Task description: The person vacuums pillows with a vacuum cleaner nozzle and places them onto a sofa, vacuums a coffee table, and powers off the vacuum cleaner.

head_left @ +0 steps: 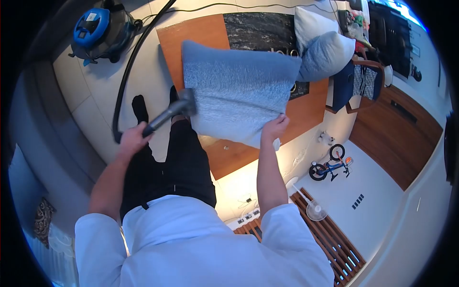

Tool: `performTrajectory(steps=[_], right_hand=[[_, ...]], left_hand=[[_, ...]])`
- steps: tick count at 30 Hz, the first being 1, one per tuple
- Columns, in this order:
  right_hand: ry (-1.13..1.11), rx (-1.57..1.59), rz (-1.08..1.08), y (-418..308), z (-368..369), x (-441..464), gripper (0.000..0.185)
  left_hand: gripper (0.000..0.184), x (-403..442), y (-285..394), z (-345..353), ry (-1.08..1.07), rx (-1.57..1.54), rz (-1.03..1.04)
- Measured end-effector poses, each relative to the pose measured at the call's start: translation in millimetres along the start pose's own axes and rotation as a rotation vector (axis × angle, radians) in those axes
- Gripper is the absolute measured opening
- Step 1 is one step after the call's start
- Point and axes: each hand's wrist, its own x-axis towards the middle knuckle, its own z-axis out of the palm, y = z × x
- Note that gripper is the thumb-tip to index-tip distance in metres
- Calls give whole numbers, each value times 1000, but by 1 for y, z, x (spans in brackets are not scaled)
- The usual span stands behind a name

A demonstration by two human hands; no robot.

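Note:
My left hand (134,138) is closed around the handle of a vacuum cleaner wand (165,117). The wand's dark, slightly blurred head lies against the left edge of a fluffy cushion (239,91), shaded from blue to white. On the right, my right hand (276,128) pinches the cushion's lower right edge. The cushion rests over a wooden table (306,115) with a black marbled panel (260,28). From the wand's handle a black hose (125,76) curves up towards the blue and black vacuum cleaner (93,31) on the floor.
Two more pale cushions (330,55) lean at the table's far right corner. Beside them stands a chair (366,79). A dark cable (205,7) runs behind the table. A grey sofa (52,115) is at the left; a small bicycle (330,165) and fan (315,209) are at the right.

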Motion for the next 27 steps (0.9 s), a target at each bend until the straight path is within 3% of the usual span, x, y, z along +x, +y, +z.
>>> performTrajectory(steps=[2,4,6,8,9,11,14,16,20,23,26,27], right_hand=[[51,-19,-43,1,-19,28,27],[-173,125,-156,-16,-34,50,28],[-259,135,-96,-32,-58,41,30],[-425,442,49,-50,-72,29,29],[-426,448,43,-59,-75,22,29],[-520,732,314,-77,-79,2,26],[-793,1060,506,-113,-105,-6,33],[-860,1109,583,-140,-112,-6,40],[-1010,1194,639,-142,-120,-9,45],[-981,1233,671,-168,-124,-15,46],[-1106,1280,729,-173,-125,-11,46],[-1107,1282,728,-173,-125,-10,46]], left_hand=[[37,-18,-47,-12,63,35,-140],[37,-40,-57,-44,56,-36,-160],[37,-52,-14,-68,69,-14,-45],[34,-50,62,-80,98,-124,118],[35,-45,97,-78,80,-123,176],[36,-36,151,-72,153,-305,502],[35,-20,171,-52,84,-362,590],[36,-3,118,-24,146,-359,521],[38,-23,-2,-28,-5,-170,1],[39,-57,-58,-50,51,-86,-103],[38,-74,-49,-87,122,-141,-206],[39,-76,-44,-89,212,-148,-108]])
